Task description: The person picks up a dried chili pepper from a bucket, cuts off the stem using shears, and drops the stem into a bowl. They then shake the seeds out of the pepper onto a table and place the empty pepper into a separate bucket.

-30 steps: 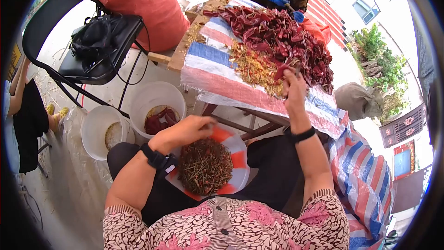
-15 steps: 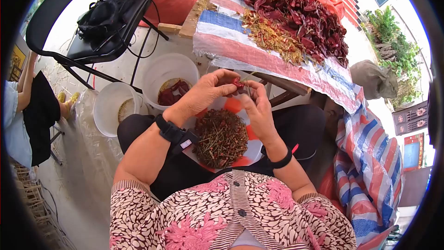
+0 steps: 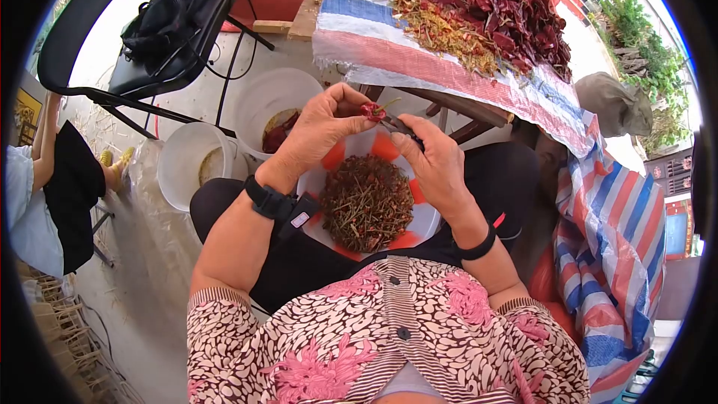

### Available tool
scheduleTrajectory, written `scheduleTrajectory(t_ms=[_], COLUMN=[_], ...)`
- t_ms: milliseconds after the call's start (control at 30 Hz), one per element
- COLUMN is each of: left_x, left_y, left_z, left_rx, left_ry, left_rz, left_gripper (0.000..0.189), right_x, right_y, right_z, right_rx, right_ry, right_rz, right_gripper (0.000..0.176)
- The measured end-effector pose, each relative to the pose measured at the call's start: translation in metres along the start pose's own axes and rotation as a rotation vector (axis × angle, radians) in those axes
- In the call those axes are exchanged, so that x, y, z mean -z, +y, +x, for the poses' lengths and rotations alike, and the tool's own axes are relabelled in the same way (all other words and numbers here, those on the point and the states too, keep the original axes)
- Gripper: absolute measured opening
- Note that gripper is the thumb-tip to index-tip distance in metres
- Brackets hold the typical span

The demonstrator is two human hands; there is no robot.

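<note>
My left hand (image 3: 318, 129) pinches a dried red chili pepper (image 3: 372, 111), its pale green stem pointing right. In my right hand (image 3: 437, 161) are what look like small dark scissors (image 3: 396, 128); their tips are close to the pepper's stem end, and the fingers cover most of them. Below both hands, in my lap, sits a white and red basin (image 3: 426, 217). It holds a heap of cut stems and red bits (image 3: 366, 202).
Dried red chilies (image 3: 493, 7) and yellowish seeds (image 3: 449, 34) lie on a striped sheet (image 3: 366, 49) over a table ahead. Two pale buckets (image 3: 176, 168) stand at left, near a black chair (image 3: 176, 37) with a bag. A seated person (image 3: 37, 194) is at far left.
My hands have moved slightly apart, and the dark scissors now show beside the pepper's stem end. The view has shifted a little.
</note>
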State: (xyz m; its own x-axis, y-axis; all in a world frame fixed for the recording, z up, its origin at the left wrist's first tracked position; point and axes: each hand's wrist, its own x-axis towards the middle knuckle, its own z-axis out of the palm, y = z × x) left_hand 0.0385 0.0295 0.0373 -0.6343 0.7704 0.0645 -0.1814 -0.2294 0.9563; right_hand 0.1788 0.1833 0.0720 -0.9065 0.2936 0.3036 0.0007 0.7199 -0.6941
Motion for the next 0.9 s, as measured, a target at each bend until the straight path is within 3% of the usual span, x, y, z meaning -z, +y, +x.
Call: scheduleTrajectory(t_ms=[233, 600, 900], left_x=[-0.0008, -0.0023, -0.0082], left_y=[-0.0019, -0.0016, -0.001], left_z=[-0.0014, -0.0027, -0.0095], left_rx=[-0.033, -0.063, -0.105], left_ry=[-0.006, 0.036, 0.071], left_rz=[0.076, 0.173, 0.459], left_gripper=[0.023, 0.025, 0.02], right_x=[0.0015, 0.0023, 0.0016], right_y=[-0.0036, -0.0085, -0.0103], right_z=[0.0007, -0.0002, -0.0009], right_rx=[0.071, 0.04, 0.038], right_ry=[-0.021, -0.001, -0.089], right_rz=[-0.212, -0.173, -0.35], right_gripper=[0.029, 0.03, 0.027])
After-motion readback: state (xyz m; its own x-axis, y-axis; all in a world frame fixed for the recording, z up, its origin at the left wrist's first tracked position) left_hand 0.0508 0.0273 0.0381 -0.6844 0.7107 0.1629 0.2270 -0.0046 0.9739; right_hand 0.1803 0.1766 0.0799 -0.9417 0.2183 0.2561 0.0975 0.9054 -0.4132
